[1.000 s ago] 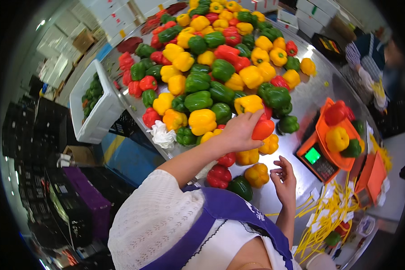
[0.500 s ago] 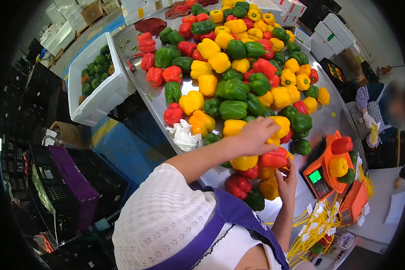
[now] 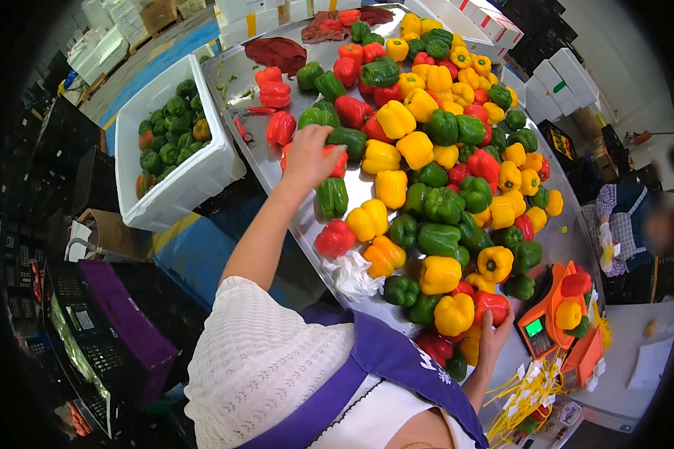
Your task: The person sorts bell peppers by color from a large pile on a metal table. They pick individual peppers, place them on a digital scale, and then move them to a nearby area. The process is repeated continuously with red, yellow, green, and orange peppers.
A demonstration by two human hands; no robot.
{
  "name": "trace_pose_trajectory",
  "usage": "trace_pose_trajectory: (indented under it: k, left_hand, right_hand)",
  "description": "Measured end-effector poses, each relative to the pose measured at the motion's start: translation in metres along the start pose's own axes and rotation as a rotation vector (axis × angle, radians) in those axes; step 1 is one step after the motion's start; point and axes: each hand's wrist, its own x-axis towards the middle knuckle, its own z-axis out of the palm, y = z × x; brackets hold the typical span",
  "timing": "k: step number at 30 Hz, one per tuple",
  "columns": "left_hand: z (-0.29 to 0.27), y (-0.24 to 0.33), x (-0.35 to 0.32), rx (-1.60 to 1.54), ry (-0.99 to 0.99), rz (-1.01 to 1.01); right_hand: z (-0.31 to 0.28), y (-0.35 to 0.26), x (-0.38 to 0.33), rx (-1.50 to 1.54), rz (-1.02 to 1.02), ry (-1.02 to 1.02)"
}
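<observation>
A heap of red, yellow and green bell peppers covers much of the metal table (image 3: pixel 236 71). My left hand (image 3: pixel 311 156) reaches to the heap's left side, over a red bell pepper (image 3: pixel 338 166) and beside a green bell pepper (image 3: pixel 347 141). Its thumb stands apart from the fingers, whose tips are partly hidden. Near the table's front edge, my right hand (image 3: pixel 496 335) has its fingers around a red bell pepper (image 3: pixel 491 306). A yellow bell pepper (image 3: pixel 454 313) lies just left of that one. White crumpled tissue (image 3: pixel 354 275) sits at the heap's near left edge.
Right of my right hand stands an orange scale (image 3: pixel 539 340) bearing several peppers. Yellow ties with white tags (image 3: pixel 528 389) lie nearer. A white foam box (image 3: pixel 180 206) of green peppers is at left. Red scissors (image 3: pixel 243 129) rest on the table. A co-worker's gloved hand (image 3: pixel 608 251) shows at far right.
My left hand has left the red pepper by my right hand and moved far left over other peppers. My right hand stays on its red pepper. The view has shifted.
</observation>
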Motion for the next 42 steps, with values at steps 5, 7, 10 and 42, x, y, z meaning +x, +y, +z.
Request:
trace_pose_trajectory:
  k: [5,7,10,42]
  left_hand:
    - [0.017,-0.089,0.044,0.155,0.175,-0.023]
    - [0.018,-0.124,0.064,0.146,0.153,-0.087]
    - [0.033,-0.142,0.091,0.106,0.151,-0.106]
    - [0.139,0.023,0.183,-0.974,-0.699,-0.116]
  right_hand:
    - [0.002,0.001,-0.005,-0.042,0.038,0.044]
    - [0.002,-0.001,-0.004,-0.089,0.074,0.034]
    - [0.008,-0.009,-0.006,0.003,0.135,0.042]
    - [0.011,0.031,-0.001,0.101,0.284,0.163]
